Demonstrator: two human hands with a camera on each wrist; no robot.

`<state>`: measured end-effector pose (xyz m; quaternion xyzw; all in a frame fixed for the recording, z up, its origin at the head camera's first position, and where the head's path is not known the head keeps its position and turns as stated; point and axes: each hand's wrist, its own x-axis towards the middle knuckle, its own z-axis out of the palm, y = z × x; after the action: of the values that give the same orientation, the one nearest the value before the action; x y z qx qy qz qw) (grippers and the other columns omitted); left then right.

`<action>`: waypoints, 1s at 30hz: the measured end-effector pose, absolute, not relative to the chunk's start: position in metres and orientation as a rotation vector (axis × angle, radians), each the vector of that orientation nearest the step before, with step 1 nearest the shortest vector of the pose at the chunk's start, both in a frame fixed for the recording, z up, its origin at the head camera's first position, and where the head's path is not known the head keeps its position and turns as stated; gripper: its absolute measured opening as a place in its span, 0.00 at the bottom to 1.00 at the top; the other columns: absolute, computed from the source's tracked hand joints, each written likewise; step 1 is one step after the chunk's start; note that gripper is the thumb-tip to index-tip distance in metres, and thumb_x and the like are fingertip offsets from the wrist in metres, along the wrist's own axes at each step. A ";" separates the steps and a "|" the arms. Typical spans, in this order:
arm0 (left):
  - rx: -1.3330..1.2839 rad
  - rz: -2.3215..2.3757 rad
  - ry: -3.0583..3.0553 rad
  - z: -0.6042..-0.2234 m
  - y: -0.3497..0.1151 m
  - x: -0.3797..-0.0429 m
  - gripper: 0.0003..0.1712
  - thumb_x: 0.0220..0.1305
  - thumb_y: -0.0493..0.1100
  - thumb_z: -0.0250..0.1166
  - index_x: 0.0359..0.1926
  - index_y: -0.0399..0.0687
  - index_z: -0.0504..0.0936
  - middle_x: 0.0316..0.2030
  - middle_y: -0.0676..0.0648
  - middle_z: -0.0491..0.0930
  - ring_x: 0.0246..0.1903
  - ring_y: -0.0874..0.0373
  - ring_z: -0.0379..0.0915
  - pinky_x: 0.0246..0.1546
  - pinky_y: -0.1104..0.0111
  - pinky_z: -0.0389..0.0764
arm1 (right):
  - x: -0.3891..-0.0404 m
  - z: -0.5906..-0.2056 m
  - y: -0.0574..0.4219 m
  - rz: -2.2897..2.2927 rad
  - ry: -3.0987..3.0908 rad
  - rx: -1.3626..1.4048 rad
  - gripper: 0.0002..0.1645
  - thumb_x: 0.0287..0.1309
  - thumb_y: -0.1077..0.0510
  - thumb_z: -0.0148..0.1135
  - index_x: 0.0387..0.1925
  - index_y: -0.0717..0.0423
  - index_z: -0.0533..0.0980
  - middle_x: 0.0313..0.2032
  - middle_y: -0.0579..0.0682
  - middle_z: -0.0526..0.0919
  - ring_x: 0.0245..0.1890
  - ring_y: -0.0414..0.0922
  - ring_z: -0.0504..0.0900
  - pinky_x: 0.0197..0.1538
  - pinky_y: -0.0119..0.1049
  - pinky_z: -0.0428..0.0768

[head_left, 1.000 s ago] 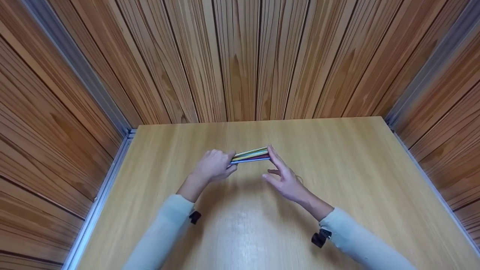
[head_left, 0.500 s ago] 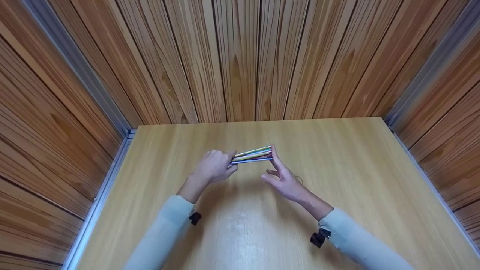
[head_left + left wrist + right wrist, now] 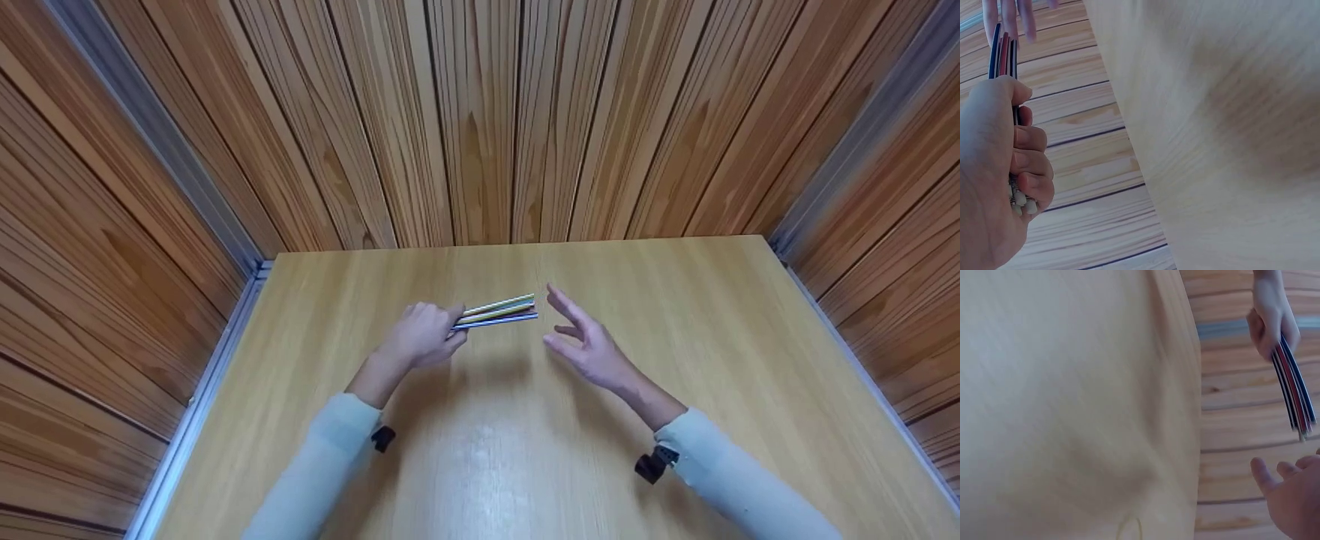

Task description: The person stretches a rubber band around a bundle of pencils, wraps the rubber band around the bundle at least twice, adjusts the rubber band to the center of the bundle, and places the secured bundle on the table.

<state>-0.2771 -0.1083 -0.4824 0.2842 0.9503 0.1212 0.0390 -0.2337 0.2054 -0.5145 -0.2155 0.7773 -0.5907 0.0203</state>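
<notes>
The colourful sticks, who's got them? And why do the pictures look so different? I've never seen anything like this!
There's no robot here, just a person using two bare hands. The wide picture comes from a camera worn on the head, looking forward and down. The other two come from cameras worn on the wrists; see the small black gadgets there?

The left hand grips the colourful sticks in a bunch. Its wrist camera shows pale, eraser-like ends, so they're probably pencils. The right hand is near the bunch's other end, not touching it.

Underneath is a wood-coloured table. In the right wrist view, a thin yellowish loop lies on it, maybe a rubber band.
</notes>
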 end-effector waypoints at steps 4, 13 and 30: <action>0.866 0.362 2.927 -0.484 -0.113 -0.278 0.14 0.83 0.50 0.62 0.54 0.44 0.79 0.29 0.49 0.73 0.29 0.54 0.68 0.32 0.64 0.67 | -0.241 -0.511 0.221 -1.788 2.498 -0.670 0.47 0.80 0.64 0.65 0.90 0.60 0.54 0.89 0.62 0.59 0.90 0.64 0.58 0.83 0.69 0.69; 0.815 0.382 2.922 -0.485 -0.118 -0.279 0.17 0.84 0.50 0.63 0.58 0.42 0.81 0.29 0.49 0.73 0.28 0.54 0.69 0.32 0.65 0.68 | -0.257 -0.494 0.256 -1.200 2.825 -0.994 0.38 0.68 0.57 0.79 0.77 0.55 0.78 0.69 0.58 0.86 0.73 0.62 0.82 0.75 0.69 0.78; 0.819 0.360 2.949 -0.488 -0.120 -0.277 0.17 0.83 0.51 0.63 0.59 0.43 0.81 0.29 0.49 0.73 0.29 0.54 0.68 0.33 0.63 0.67 | -0.265 -0.512 0.277 -0.527 2.807 -0.902 0.21 0.68 0.53 0.81 0.59 0.56 0.89 0.59 0.59 0.89 0.63 0.62 0.86 0.65 0.64 0.86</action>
<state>-0.2774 -0.1198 -0.4879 0.2655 0.9565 0.1166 0.0302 -0.2651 0.2769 -0.5120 -0.3002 0.9347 -0.1756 0.0730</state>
